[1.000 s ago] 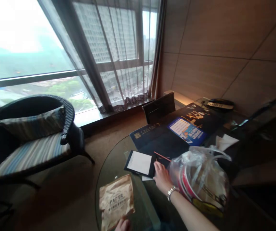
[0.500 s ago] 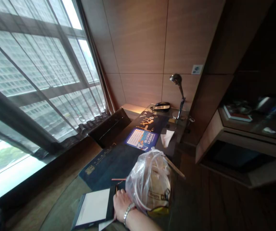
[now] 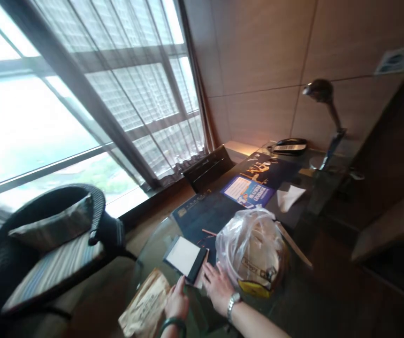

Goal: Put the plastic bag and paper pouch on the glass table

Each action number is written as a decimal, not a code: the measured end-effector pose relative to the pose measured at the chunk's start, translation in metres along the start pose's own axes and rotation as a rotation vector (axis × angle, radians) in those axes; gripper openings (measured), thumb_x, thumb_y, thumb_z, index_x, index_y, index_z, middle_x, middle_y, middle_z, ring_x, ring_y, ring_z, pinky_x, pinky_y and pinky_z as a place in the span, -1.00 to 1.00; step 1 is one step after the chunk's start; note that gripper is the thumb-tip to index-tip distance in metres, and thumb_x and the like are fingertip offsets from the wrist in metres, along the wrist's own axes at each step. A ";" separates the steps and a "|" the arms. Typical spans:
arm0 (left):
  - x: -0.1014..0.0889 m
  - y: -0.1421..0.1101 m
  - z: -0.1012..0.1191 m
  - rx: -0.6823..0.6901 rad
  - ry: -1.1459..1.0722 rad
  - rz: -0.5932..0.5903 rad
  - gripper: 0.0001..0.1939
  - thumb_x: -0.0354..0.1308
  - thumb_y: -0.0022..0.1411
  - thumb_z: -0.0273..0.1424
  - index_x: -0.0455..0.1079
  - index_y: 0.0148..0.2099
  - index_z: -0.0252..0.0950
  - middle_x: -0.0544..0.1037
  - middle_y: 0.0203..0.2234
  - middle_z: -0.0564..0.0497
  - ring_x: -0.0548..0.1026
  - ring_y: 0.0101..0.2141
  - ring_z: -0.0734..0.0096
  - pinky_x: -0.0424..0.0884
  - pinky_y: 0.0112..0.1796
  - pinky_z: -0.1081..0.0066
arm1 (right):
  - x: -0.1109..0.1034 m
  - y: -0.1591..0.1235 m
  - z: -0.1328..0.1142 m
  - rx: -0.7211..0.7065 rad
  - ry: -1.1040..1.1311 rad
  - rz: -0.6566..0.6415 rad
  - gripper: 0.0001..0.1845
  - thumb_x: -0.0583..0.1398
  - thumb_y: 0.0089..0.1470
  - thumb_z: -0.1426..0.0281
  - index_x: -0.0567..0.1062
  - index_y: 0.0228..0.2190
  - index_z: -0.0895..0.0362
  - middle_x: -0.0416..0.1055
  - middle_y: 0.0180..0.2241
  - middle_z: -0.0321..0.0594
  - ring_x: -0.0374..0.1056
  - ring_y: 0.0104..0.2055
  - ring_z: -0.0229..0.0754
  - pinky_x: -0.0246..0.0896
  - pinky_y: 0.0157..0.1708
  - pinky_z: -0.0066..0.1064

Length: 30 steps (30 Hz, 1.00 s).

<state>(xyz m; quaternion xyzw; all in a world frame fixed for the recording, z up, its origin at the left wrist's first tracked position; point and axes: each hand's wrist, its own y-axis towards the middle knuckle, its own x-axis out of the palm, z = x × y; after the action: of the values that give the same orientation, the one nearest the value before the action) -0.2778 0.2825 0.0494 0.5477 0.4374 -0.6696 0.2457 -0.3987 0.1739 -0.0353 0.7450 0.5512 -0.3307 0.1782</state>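
Left hand (image 3: pixel 177 300) back in view, fingers extended by notepad (image 3: pixel 183 255), right hand (image 3: pixel 220 286) fingers slightly spread, both grips unclear, "Happy"-labelled container (image 3: pixel 260 253) inside plastic bag (image 3: pixel 230 234) at right

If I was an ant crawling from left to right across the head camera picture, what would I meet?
Armchair, brown paper bag, notebook, right hand, plastic bag, desk lamp.

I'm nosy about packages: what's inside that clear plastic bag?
Through the plastic bag, a tan container with dark print and a yellow patch shows. Anything inside the container is covered.
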 end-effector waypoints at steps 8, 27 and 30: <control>0.006 -0.008 0.024 -0.062 0.014 -0.079 -0.30 0.13 0.32 -0.38 0.14 0.44 -0.47 0.26 0.39 -0.25 0.26 0.34 -0.11 0.23 0.31 0.03 | -0.022 -0.041 -0.016 0.061 0.085 -0.191 -0.37 0.14 0.25 0.33 0.33 0.30 0.23 0.14 0.41 -0.03 -0.09 0.50 0.01 -0.43 0.53 0.03; 0.150 -0.060 -0.027 0.275 -0.213 0.362 -0.49 0.13 0.38 -0.13 0.35 0.33 -0.02 0.36 0.27 0.03 0.39 0.25 -0.18 0.43 0.22 -0.30 | -0.036 0.078 -0.058 0.144 -0.442 -0.222 -0.15 0.15 0.18 0.27 0.05 0.43 0.13 -0.35 0.51 -0.13 -0.45 0.54 0.23 -0.42 0.46 0.25; 0.164 -0.054 -0.029 0.414 -0.075 0.739 -0.69 0.14 0.41 -0.27 0.55 0.13 0.00 0.55 0.09 0.09 0.63 -0.02 -0.02 0.73 -0.09 0.02 | -0.021 0.075 -0.057 0.013 -0.410 -0.324 -0.18 0.09 0.18 0.29 0.02 0.42 -0.12 -0.38 0.50 -0.44 -0.50 0.55 0.14 -0.55 0.44 0.34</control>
<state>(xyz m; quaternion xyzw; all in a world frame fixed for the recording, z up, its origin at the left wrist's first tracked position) -0.3524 0.3590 -0.0896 0.6809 0.0586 -0.6295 0.3697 -0.3155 0.1703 0.0130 0.5655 0.6136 -0.5025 0.2263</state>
